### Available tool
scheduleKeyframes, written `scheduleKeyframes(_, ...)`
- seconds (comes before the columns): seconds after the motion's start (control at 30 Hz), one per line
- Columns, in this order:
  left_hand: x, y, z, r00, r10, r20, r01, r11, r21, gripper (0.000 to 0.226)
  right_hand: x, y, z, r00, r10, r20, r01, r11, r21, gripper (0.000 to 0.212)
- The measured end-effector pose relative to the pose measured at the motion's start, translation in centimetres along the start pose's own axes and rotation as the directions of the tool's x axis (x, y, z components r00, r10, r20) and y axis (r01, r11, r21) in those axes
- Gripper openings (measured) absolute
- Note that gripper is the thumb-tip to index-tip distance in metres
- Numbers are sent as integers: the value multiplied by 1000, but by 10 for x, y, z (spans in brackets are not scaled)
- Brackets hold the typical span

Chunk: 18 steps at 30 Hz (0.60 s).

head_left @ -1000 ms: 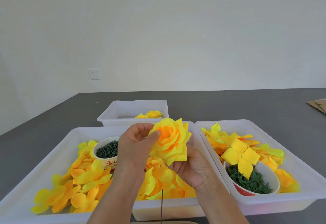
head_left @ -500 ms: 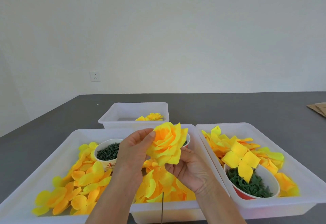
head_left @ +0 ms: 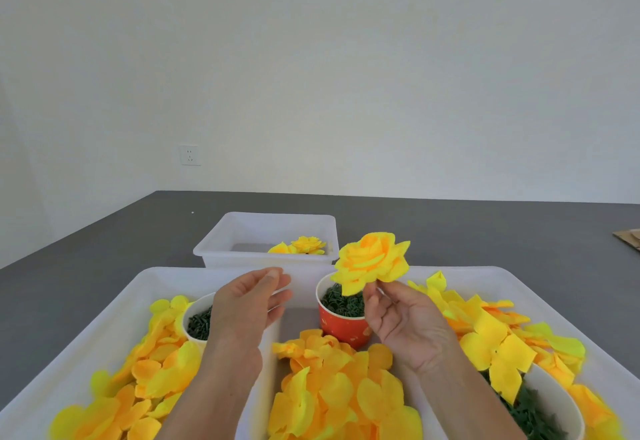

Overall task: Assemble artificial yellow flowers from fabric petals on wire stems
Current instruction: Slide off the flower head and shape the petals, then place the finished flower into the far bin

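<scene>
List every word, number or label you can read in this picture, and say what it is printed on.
No text can be read with certainty.
Red paper cup: faint gold marks low on its side, too blurred to read.
White paper cup: no print shows; the left hand covers part of it.
Wall socket: only slots, no lettering visible.
White trays: no labels visible.

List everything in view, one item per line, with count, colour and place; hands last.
Assembled fabric flower: one, yellow-orange, held up by right hand.
Finished flower: one, yellow, in far tub.
Plastic tubs: three, white, one far, two near.
Loose fabric petals: many, yellow-orange, piled in near tubs.
Paper cups of green pieces: three, one red, two white.
Table: one, dark grey.
Wall socket: one, white.
Left hand: open, holds nothing.
Right hand: pinches flower from below.
</scene>
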State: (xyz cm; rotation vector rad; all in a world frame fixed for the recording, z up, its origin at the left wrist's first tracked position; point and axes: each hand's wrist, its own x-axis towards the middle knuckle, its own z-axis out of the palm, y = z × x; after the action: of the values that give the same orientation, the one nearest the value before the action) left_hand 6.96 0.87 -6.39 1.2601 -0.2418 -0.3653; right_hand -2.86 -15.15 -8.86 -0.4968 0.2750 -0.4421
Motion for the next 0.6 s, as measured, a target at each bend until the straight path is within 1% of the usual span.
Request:
scheduleKeyframes(0.1, 10, 1, 2, 1000, -5, 1, 5, 1000, 8, 15, 18, -16, 14, 997, -53, -55, 52, 998, -18, 10)
scheduleKeyframes(0.17, 17, 1, 6, 1000, -13, 5, 13, 1000, 9, 15, 33, -24, 24, 994, -72, -83, 68, 996, -52, 5)
scheduleKeyframes(0.2, 20, 1, 7, 1000, -16, 8, 16, 1000, 12, 15, 42, -27, 29, 994, -73, -87, 68, 996, -64, 7)
scheduleKeyframes(0.37, 34, -3, 11, 1000, -26, 1, 26, 999, 29, 13, 91, -30, 47, 996, -72, -50, 66, 993, -102, 8)
scheduleKeyframes(0.6, 51, -12, 18, 998, -55, 26, 53, 994, 94, 15, 160, -23, 59, 996, -73, -48, 65, 987, -145, 8)
